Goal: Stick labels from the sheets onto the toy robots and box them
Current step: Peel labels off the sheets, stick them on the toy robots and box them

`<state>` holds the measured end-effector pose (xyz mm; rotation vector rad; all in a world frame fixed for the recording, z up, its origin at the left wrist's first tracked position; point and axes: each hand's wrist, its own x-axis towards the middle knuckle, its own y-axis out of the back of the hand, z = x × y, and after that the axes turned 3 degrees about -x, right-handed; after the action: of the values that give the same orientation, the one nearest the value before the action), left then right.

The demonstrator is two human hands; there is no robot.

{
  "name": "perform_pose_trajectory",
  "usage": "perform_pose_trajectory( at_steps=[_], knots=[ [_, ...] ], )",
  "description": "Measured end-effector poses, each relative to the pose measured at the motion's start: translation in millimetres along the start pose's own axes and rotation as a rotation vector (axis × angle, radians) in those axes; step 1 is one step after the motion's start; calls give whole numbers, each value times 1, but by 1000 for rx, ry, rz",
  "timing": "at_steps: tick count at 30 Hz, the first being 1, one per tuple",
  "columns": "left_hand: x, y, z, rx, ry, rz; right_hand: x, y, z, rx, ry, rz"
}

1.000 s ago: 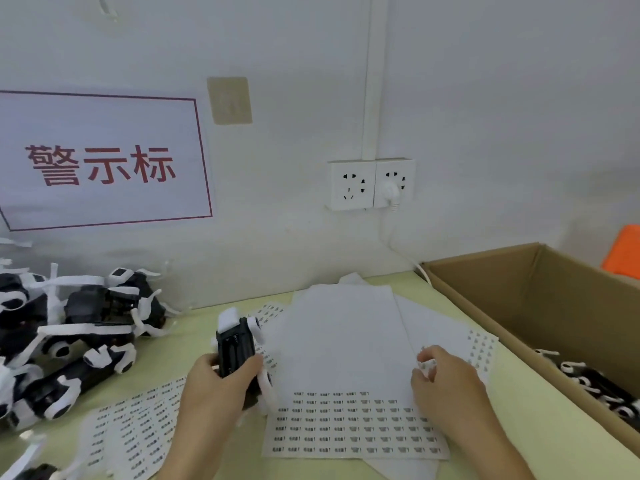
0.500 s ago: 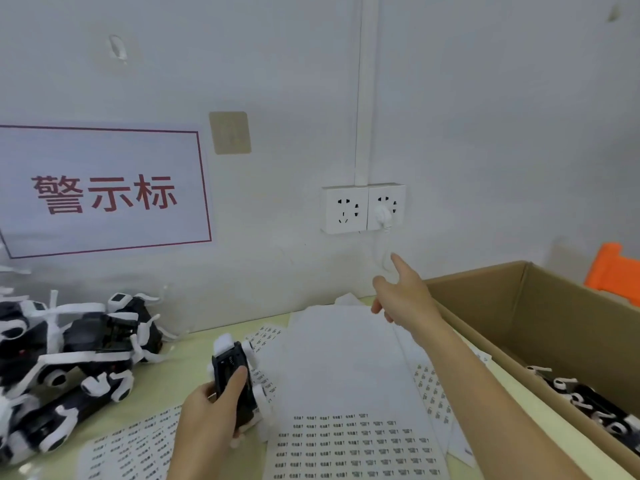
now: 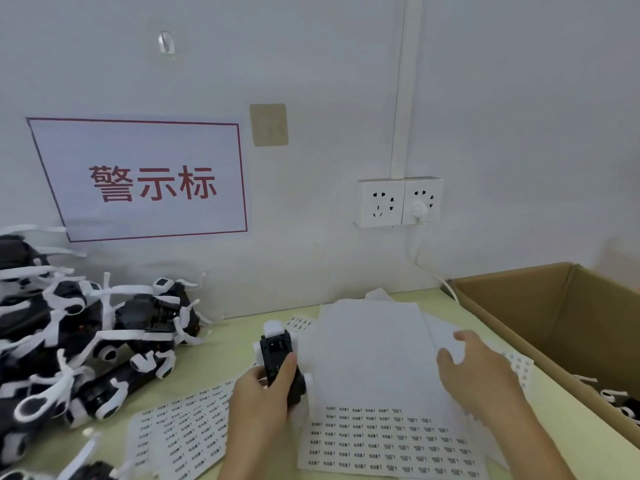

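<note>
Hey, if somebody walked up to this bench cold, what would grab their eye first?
Probably the wall sign with big red characters, upper left, above a tangled heap of black-and-white toy robots. Next, the left hand gripping one toy robot beside the label sheets, with the right hand over them.

Your toy robot is black with white parts, like the black-and-white pile; the label sheets are white with rows of small black print, the table pale yellow-green, the box brown, the sign white with red lettering
</note>
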<state>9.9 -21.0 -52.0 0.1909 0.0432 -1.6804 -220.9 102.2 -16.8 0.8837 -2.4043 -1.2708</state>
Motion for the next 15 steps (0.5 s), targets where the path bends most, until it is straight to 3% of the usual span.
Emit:
perform_pose_trajectory(
  at_steps=[3, 9, 15],
  knots=[
    [2, 11, 3, 4, -26, 109, -19, -21, 15, -235, -88, -146],
    [-1, 19, 7, 33, 0, 146, -42, -27, 3, -303, -64, -179],
    [-8, 20, 18, 278, -48, 236, -36, -14, 3, 176, -126, -160]
  ],
)
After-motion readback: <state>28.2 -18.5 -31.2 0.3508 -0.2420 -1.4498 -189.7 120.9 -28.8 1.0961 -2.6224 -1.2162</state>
